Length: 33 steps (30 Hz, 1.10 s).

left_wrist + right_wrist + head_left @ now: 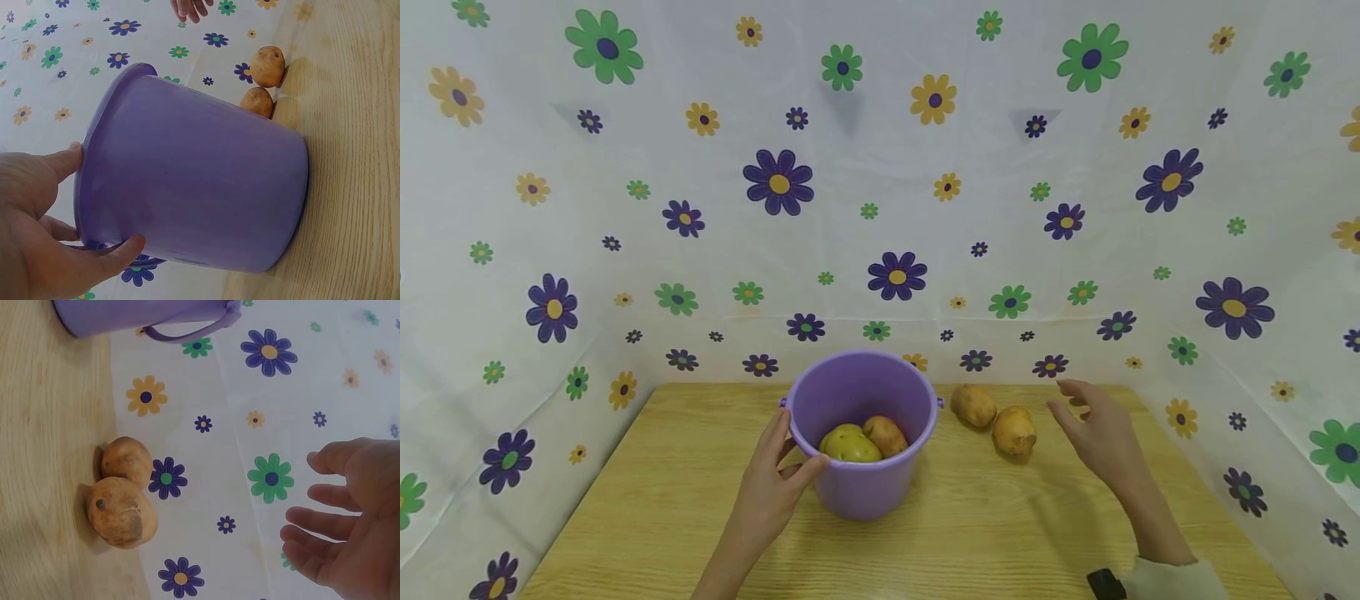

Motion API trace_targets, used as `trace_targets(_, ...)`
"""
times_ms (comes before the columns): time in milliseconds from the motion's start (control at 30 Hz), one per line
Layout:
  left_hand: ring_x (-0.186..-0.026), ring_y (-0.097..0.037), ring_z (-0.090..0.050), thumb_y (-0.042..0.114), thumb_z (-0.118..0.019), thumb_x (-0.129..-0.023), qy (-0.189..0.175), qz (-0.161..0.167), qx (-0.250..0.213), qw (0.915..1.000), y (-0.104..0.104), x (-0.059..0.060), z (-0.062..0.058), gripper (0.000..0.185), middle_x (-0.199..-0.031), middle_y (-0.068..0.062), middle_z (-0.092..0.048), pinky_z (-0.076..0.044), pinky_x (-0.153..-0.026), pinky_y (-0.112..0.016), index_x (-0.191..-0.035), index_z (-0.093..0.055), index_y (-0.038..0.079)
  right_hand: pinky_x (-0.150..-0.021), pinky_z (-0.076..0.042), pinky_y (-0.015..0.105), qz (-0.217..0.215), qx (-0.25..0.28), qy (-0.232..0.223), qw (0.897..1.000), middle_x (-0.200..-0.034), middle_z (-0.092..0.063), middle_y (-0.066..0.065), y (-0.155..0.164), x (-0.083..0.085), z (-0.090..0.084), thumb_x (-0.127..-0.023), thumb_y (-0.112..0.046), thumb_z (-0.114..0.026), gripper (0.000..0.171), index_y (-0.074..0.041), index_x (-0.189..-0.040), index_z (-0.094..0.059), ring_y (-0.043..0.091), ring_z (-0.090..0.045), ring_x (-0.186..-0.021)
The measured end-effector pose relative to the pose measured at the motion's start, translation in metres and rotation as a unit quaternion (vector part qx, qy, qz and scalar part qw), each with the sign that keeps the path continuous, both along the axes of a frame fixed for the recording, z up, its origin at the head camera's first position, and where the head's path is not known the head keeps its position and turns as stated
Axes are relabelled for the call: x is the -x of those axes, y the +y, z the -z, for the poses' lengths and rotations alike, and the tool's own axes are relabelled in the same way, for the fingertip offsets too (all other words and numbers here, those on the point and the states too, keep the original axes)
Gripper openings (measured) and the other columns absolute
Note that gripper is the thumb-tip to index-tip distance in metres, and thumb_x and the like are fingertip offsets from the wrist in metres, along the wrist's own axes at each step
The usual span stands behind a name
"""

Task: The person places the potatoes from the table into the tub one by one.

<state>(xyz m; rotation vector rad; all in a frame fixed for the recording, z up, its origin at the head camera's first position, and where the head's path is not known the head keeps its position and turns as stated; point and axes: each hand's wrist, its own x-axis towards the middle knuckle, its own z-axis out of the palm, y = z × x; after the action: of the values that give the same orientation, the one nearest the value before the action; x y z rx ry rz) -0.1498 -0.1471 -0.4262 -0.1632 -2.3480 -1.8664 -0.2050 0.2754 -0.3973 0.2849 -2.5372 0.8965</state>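
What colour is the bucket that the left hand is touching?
The bucket is plain purple, inside and outside; the head view shows this best.

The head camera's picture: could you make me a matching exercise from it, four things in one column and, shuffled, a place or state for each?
1. bucket
2. left hand
3. right hand
4. two loose potatoes

A. in the air, holding nothing
B. on the table, beside the bucket
C. purple, standing upright
D. gripping the bucket's edge

Pairs: 1-C; 2-D; 3-A; 4-B
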Motion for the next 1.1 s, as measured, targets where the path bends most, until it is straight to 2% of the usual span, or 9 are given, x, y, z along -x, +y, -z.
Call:
trace_targets(300, -0.145, -0.044, -0.039, 0.015, -0.077, -0.095, 0.004, 0.002, 0.001, 1.0000, 0.000, 0.001, 0.000, 0.092, -0.171, -0.018, -0.012, -0.052, -0.108, -0.045, -0.163, -0.017, -0.001, -0.087, -0.058, 0.063, 0.001, 0.001, -0.001, 1.000, -0.126, -0.063, 0.034, 0.003, 0.002, 0.007, -0.105, -0.018, -0.063, 0.041, 0.013, -0.131, -0.059, 0.048, -0.062, -0.109)
trace_targets(533, -0.145, -0.043, -0.039, 0.017, -0.077, -0.095, 0.009, 0.004, 0.000, 1.0000, -0.001, 0.000, 0.002, 0.092, -0.171, -0.019, -0.012, -0.051, -0.108, -0.048, -0.163, -0.017, -0.001, -0.086, -0.059, 0.061, 0.002, 0.004, -0.009, 1.000, -0.125, -0.064, 0.033, 0.005, 0.007, 0.021, -0.104, -0.017, -0.063, 0.039, 0.013, -0.129, -0.060, 0.047, -0.063, -0.107)
trace_targets(900, -0.145, -0.043, -0.039, 0.016, -0.077, -0.095, 0.006, 0.004, -0.007, 1.0000, -0.001, 0.000, 0.001, 0.093, -0.171, -0.018, -0.012, -0.052, -0.108, -0.046, -0.164, -0.017, 0.000, -0.082, -0.061, 0.058, 0.019, 0.007, -0.058, 0.998, -0.131, -0.061, 0.033, 0.006, 0.009, 0.043, -0.105, -0.021, -0.061, 0.044, 0.012, -0.134, -0.057, 0.047, -0.063, -0.109)
trace_targets(1100, -0.145, -0.043, -0.039, 0.017, -0.078, -0.095, 0.009, 0.004, -0.003, 1.0000, -0.001, 0.000, 0.001, 0.093, -0.171, -0.017, -0.013, -0.054, -0.106, -0.043, -0.164, -0.018, 0.001, -0.081, -0.061, 0.056, 0.029, 0.004, -0.085, 0.996, -0.127, -0.063, 0.035, 0.005, 0.013, 0.062, -0.103, -0.020, -0.065, 0.046, 0.014, -0.133, -0.057, 0.046, -0.064, -0.107)
